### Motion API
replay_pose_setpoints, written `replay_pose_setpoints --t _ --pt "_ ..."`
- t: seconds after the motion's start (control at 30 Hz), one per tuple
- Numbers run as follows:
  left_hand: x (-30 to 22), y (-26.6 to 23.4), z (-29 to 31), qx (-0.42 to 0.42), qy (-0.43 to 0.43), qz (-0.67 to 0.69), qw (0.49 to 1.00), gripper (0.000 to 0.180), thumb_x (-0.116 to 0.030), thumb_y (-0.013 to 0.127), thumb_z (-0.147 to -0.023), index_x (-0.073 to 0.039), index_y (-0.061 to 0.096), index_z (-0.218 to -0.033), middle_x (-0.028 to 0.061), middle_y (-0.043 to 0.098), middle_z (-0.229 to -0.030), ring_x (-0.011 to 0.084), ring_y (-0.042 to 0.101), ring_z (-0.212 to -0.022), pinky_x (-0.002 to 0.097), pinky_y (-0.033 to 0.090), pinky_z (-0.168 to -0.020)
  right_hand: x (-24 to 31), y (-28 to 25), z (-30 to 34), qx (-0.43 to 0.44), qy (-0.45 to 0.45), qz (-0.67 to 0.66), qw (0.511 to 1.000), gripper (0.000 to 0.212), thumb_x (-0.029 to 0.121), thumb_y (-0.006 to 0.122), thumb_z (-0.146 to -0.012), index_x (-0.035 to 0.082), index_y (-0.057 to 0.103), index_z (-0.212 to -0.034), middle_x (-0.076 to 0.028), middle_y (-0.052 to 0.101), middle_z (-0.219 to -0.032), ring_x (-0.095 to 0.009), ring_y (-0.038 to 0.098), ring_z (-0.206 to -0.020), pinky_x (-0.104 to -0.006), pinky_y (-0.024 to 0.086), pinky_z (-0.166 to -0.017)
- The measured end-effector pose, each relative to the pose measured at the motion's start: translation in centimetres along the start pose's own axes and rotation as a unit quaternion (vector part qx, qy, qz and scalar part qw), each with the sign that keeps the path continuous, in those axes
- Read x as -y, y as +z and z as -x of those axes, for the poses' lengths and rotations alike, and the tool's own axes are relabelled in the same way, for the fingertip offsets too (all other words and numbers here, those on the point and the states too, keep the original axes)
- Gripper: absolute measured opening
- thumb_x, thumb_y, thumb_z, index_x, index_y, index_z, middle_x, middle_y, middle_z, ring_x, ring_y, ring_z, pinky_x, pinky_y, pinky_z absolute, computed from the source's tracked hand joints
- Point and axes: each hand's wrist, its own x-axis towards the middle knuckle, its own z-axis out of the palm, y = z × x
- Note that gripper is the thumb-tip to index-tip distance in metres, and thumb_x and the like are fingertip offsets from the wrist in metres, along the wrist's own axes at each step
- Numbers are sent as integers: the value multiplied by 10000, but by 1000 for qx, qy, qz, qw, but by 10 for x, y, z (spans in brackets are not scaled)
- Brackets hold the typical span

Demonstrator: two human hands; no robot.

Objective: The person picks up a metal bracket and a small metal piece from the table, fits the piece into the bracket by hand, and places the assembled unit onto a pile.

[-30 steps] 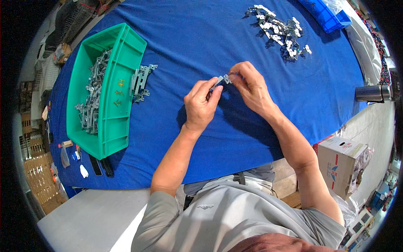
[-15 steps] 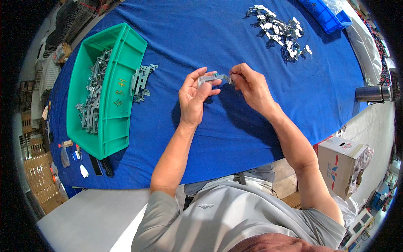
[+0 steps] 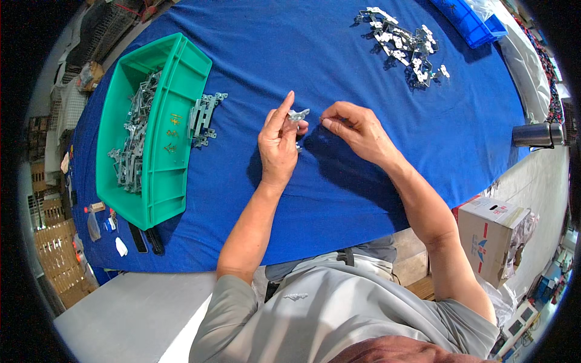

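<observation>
My left hand (image 3: 279, 148) grips a small metal bracket (image 3: 298, 115) above the middle of the blue cloth, index finger stretched up and the bracket's end poking out past the fingers. To its right, my right hand (image 3: 357, 128) is closed in a pinch, apart from the bracket; whatever lies between thumb and fingertip is too small to make out. Several similar brackets (image 3: 203, 120) lie in a row beside the green crate (image 3: 175, 175), which holds a heap of loose brackets (image 3: 134, 139). Farther off at the right lies a pile of brackets (image 3: 404, 45) with white-looking plates.
A blue bin (image 3: 484, 33) stands at the far right corner. A steel flask (image 3: 537, 135) lies by the right edge of the table. A cardboard box (image 3: 491, 236) sits below that edge. Near the crate's close end is a black phone (image 3: 138, 238).
The bracket in my left hand has turned from lying sideways to pointing end-on. My right hand has moved slightly left, and its fingers have come off the bracket.
</observation>
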Motion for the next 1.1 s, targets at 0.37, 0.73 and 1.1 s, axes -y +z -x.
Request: replay_pose_setpoints --t 0.37,0.73,1.1 --pt "-5 -1 3 22 -84 -11 996 285 -142 549 -1036 -24 579 -1294 82 721 -935 69 633 -713 186 493 -543 11 3 2 -33 20 -9 999 131 131 635 -976 4 666 -984 -63 552 -710 -110 478 -604 -313 419 -543" --pt "-12 1 3 4 -6 -57 998 172 -103 653 -971 -9 724 -1097 89 738 -956 110 665 -790 245 525 -672 -1 -1 0 -41 -24 78 996 152 142 606 -987 1 638 -940 -77 569 -712 -122 549 -632 -326 439 -556" --pt "-17 2 -1 31 123 -151 980 179 -66 721 -892 -19 741 -1063 90 718 -954 183 647 -855 294 516 -769 0 -2 -4 -14 97 -208 973 180 171 558 -1022 20 619 -1099 3 621 -824 -81 576 -733 -253 506 -655"
